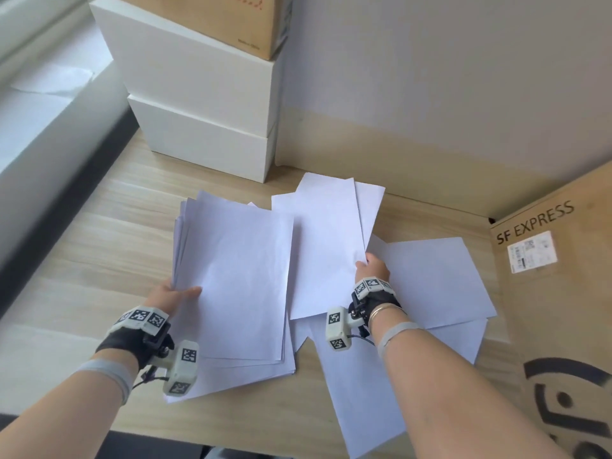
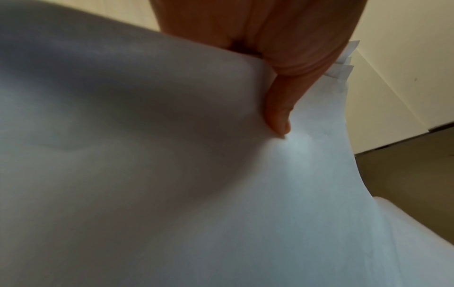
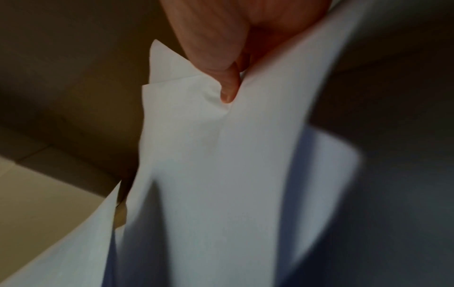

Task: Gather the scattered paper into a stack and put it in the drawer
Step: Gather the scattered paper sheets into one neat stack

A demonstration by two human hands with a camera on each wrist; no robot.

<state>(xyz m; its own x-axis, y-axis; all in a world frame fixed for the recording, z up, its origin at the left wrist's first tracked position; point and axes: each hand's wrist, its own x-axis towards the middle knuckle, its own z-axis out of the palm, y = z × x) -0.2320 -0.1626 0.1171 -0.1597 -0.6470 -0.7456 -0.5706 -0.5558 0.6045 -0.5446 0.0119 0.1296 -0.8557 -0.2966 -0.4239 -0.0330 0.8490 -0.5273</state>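
Pale wood-grain laminate forms the desk top [image 1: 99, 253], set against a plain grey-white wall [image 1: 430, 77]. Smooth white sheets of paper lie scattered and overlapping across its middle. The left hand [image 1: 172, 298] pinches a fanned stack of sheets [image 1: 238, 276] at its near left corner, thumb on top; in the left wrist view the stack's staggered edges show beside the thumb [image 2: 280, 108]. The right hand [image 1: 372, 268] pinches a few sheets [image 1: 326, 246] by their right edge, creasing them at the thumb [image 3: 227, 89]. More loose sheets [image 1: 440, 279] lie flat beneath that wrist. Two stacked white boxes [image 1: 198, 104] stand behind to the left, and an SF EXPRESS cardboard carton [image 1: 556, 293] crowds the right side.
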